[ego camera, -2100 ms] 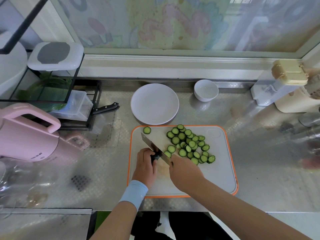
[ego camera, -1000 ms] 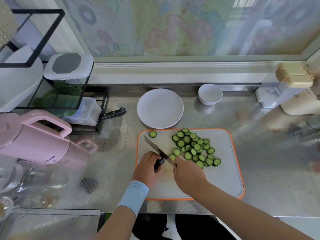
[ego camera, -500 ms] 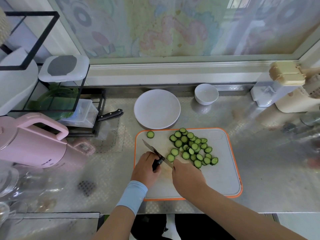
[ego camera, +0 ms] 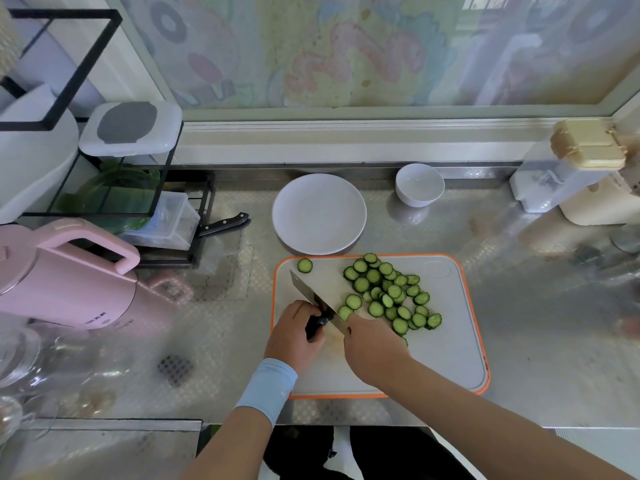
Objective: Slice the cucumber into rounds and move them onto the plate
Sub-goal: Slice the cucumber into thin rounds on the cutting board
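Several green cucumber rounds (ego camera: 388, 296) lie piled on the grey, orange-rimmed cutting board (ego camera: 450, 341), and a single round (ego camera: 304, 265) sits near its far left corner. My left hand (ego camera: 294, 337) grips the black handle of the knife (ego camera: 311, 296), whose blade edge rests on the board pointing away to the left. My right hand (ego camera: 375, 346) sits curled against the blade's right side, over the cucumber end, which is almost fully hidden beneath it. The white plate (ego camera: 318, 213) stands empty just behind the board.
A small white bowl (ego camera: 419, 184) sits to the right of the plate. At the left are a pink kettle (ego camera: 65, 275), a black wire rack (ego camera: 104, 188) and a second knife (ego camera: 225, 223). White and cream containers (ego camera: 581, 168) stand at the far right, and glassware (ego camera: 20, 358) at the near left.
The view has shifted slightly. Both hands and the knife stay at the same spot on the board, and the pile of rounds looks the same.
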The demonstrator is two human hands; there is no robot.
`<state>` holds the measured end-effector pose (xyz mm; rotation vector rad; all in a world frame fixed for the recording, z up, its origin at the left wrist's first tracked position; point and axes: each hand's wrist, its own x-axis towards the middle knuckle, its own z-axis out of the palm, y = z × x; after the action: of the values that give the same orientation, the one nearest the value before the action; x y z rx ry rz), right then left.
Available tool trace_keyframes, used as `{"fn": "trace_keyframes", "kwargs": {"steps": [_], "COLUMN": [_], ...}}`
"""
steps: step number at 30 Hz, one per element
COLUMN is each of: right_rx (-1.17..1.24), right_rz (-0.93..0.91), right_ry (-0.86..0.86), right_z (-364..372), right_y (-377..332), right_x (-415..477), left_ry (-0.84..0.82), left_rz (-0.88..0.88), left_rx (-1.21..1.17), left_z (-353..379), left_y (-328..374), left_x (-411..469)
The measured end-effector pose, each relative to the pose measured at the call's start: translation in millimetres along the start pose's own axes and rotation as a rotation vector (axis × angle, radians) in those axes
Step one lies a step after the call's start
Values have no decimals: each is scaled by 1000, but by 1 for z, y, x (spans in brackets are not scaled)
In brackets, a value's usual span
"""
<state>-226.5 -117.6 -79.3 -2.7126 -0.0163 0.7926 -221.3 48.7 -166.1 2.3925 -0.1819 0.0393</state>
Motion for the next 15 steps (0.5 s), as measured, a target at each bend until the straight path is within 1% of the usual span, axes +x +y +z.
{"fn": "trace_keyframes", "kwargs": {"steps": [4, 10, 13, 15], "right_rx": [3, 74, 95, 99], "right_rz": [-1, -4, -19, -33], "right_ry": [-23, 16, 14, 14], "right_z": [8, 29, 26, 22], "right_y": [0, 1, 2, 2], "right_x": [12, 18, 17, 16], "left_ry": [-5, -8, -20, -22], "left_rz": [0, 18, 57, 52], "left_rx": [6, 15, 37, 44], "left_z": [0, -2, -2, -2], "left_y": [1, 3, 2, 1], "left_x": [0, -5, -7, -8]}}
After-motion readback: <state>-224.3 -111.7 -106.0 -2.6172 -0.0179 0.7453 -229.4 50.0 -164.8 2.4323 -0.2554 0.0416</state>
